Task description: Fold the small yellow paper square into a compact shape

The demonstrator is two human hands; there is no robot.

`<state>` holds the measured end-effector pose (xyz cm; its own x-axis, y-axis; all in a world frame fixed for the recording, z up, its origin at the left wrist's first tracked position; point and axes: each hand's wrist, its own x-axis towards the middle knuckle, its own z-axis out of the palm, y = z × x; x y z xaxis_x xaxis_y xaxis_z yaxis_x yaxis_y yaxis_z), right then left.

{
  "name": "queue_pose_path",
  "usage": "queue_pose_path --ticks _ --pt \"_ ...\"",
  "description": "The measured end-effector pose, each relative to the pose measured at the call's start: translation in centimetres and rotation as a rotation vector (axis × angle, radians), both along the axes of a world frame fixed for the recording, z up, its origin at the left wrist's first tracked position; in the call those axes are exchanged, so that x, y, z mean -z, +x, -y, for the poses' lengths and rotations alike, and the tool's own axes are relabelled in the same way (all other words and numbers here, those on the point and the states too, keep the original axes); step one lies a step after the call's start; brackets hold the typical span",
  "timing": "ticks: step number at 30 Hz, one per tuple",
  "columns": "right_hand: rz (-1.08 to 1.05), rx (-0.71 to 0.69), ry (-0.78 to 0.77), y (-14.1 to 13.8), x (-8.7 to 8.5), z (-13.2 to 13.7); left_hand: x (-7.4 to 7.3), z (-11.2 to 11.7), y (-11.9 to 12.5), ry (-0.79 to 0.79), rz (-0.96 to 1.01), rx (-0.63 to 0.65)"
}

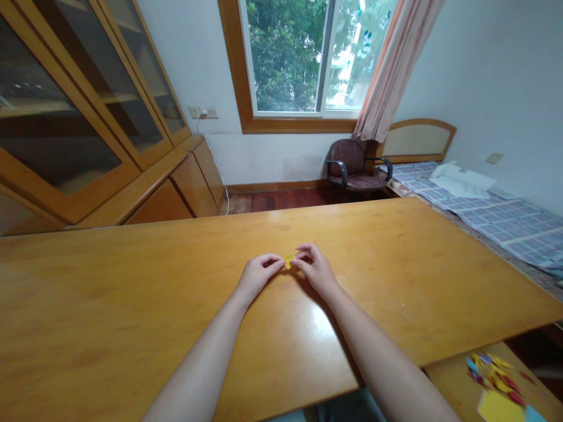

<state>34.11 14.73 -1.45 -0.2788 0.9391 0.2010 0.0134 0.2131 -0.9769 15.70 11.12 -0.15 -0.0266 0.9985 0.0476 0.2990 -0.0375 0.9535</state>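
Note:
Between my two hands is a small piece of yellow paper (288, 261), held just over the wooden table (132, 293). My left hand (260, 273) pinches its left edge between thumb and fingers. On the other side, my right hand (315, 268) has its thumb and fingertips closed at the paper's right edge. How the paper is folded is too small to make out.
A lower surface (457, 375) at the bottom right bears a pile of colourful paper pieces (495, 375) and a yellow sheet (499, 407). Beyond the table stand a brown armchair (347, 164), a bed (497, 217) and a glass-fronted cabinet (127, 158).

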Motion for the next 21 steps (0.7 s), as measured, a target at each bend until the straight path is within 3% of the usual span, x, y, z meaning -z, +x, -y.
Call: queue_pose_path --ticks 14,21 --pt "0.020 -0.049 0.009 0.04 -0.04 0.03 -0.21 0.37 -0.19 0.138 -0.064 -0.013" --pt "0.018 -0.060 -0.006 -0.09 0.27 -0.07 0.21 0.31 -0.34 0.105 -0.008 0.010"
